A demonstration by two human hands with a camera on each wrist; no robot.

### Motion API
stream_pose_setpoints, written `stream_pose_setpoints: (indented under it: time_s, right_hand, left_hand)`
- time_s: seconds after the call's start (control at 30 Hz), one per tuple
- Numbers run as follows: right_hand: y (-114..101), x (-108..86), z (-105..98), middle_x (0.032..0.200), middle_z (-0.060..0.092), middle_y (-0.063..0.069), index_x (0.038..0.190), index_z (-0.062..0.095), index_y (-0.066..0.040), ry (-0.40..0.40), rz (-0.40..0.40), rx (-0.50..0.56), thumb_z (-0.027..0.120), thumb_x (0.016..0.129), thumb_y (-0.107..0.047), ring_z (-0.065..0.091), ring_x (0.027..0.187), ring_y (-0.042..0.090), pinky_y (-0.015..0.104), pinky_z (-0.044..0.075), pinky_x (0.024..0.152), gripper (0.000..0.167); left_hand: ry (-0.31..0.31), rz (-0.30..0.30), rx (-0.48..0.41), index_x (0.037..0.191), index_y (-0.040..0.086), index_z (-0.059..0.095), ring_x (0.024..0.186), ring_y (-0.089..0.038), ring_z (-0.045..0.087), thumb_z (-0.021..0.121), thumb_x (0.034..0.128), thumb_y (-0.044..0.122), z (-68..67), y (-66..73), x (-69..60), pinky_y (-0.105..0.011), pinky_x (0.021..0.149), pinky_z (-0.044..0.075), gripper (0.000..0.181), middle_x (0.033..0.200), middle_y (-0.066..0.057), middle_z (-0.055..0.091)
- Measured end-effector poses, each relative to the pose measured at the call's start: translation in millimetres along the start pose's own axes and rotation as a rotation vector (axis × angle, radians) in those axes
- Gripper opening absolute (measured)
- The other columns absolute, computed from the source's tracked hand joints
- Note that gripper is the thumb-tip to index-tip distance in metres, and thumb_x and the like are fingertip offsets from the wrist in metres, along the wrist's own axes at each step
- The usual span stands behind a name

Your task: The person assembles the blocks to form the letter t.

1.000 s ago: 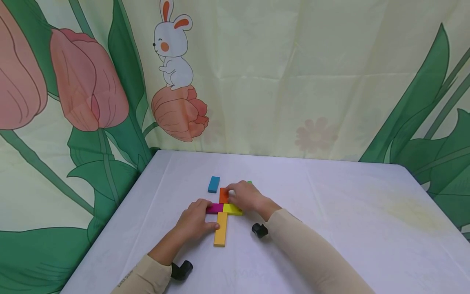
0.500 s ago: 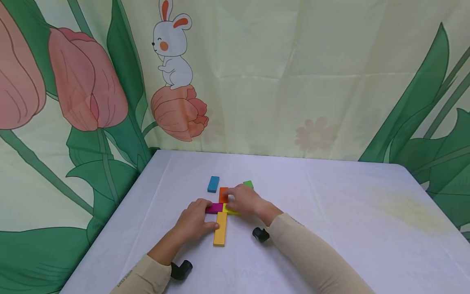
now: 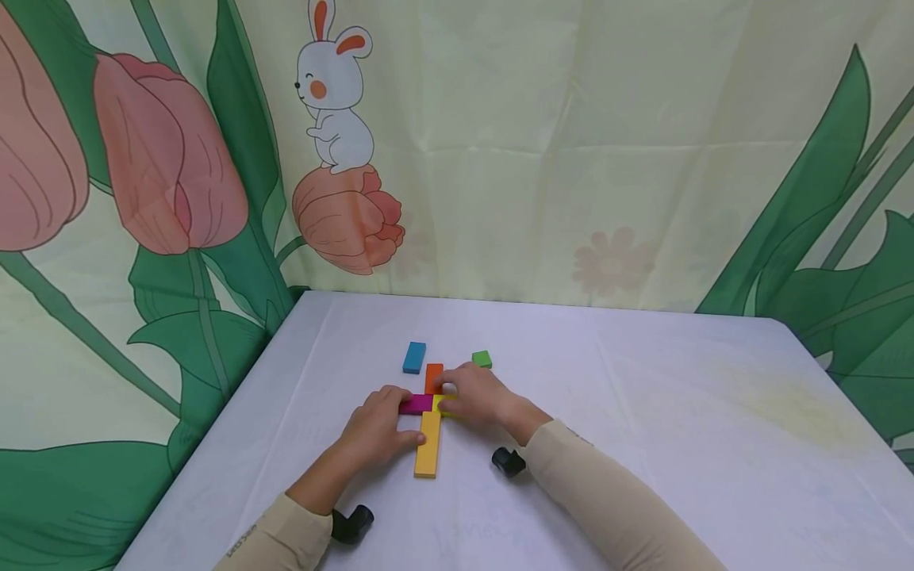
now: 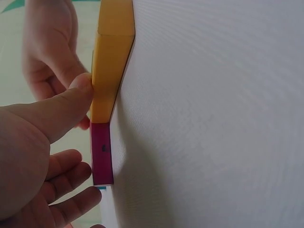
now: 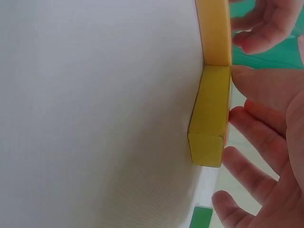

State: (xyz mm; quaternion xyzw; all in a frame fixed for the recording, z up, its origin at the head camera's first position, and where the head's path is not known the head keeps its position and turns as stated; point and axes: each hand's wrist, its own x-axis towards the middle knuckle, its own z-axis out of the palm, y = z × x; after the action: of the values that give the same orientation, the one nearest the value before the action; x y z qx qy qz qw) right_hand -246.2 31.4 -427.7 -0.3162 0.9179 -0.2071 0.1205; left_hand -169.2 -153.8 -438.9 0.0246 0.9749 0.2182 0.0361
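Note:
Flat blocks lie joined in a cross on the white tabletop: a magenta block (image 3: 416, 404) at left, a yellow block (image 3: 437, 403) at right, an orange block (image 3: 432, 374) behind them and a long golden-yellow block (image 3: 427, 452) in front. My left hand (image 3: 378, 424) rests its thumb on the golden-yellow block, its other fingers beside the magenta one. With loosely bent fingers, my right hand (image 3: 481, 392) covers much of the yellow block; in the right wrist view its thumb (image 5: 256, 85) touches the top near the joint, and one fingertip reaches the orange block in the head view.
A blue block (image 3: 414, 358) lies behind and left of the cross. Behind my right hand is a small green block (image 3: 481, 359). White cloth (image 3: 678, 444) covers the table, and a curtain printed with tulips and a rabbit (image 3: 339, 103) hangs behind it.
My right hand has shifted slightly toward me, uncovering the green block and hiding more of the yellow one. The left hand and the blocks stay where they were.

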Motion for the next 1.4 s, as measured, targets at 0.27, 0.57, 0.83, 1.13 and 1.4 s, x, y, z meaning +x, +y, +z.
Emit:
stream_pose_setpoints:
  time_s: [0.27,0.57,0.83,1.13,1.4]
  right_hand:
    - [1.5,-1.4,3.3,0.12,0.066,-0.002,0.129,0.067,-0.018,0.003,-0.007,0.011,0.072,0.094,-0.03,0.053,0.118,0.023,0.041,0.049,0.098,0.038]
    - [0.5,-3.3,3.7,0.12,0.067,-0.004,0.129,0.067,-0.019,0.005,-0.026,-0.001,0.075,0.09,-0.036,0.053,0.115,0.02,0.039,0.049,0.095,0.043]
    - [0.7,-4.3,6.9,0.122,0.066,-0.004,0.132,0.066,-0.02,0.003,-0.01,0.004,0.076,0.09,-0.036,0.053,0.116,0.02,0.039,0.049,0.095,0.046]
    - [0.2,-7.0,6.2,0.121,0.066,-0.004,0.13,0.067,-0.02,0.011,0.004,0.037,0.076,0.09,-0.035,0.053,0.116,0.02,0.041,0.049,0.095,0.043]
    - [7.1,-9.7,-6.2,0.133,0.061,0.002,0.135,0.063,-0.019,0.056,0.091,0.098,0.072,0.093,-0.033,0.051,0.125,0.027,0.048,0.046,0.101,0.046]
  left_hand:
    - [0.003,0.002,-0.002,0.129,0.006,0.056,0.111,-0.026,0.054,0.089,0.0746,0.035,0.7,-0.8,0.3,-0.044,0.09,0.054,0.07,0.122,-0.01,0.057]
    - [0.001,0.011,-0.014,0.129,0.005,0.056,0.111,-0.025,0.053,0.089,0.0761,0.034,-1.8,0.1,-1.0,-0.045,0.093,0.051,0.068,0.123,-0.009,0.058]
    - [-0.004,0.018,-0.012,0.129,0.005,0.056,0.111,-0.026,0.053,0.088,0.0768,0.034,-2.9,0.3,-2.3,-0.046,0.093,0.051,0.068,0.123,-0.01,0.058]
    - [-0.005,0.009,-0.008,0.129,0.005,0.056,0.111,-0.026,0.053,0.088,0.0762,0.034,-1.6,0.1,-1.8,-0.045,0.092,0.052,0.069,0.122,-0.01,0.058]
    - [-0.009,0.01,-0.007,0.129,0.005,0.056,0.111,-0.026,0.053,0.089,0.0758,0.033,-1.7,0.6,-0.7,-0.045,0.092,0.053,0.069,0.122,-0.01,0.058]
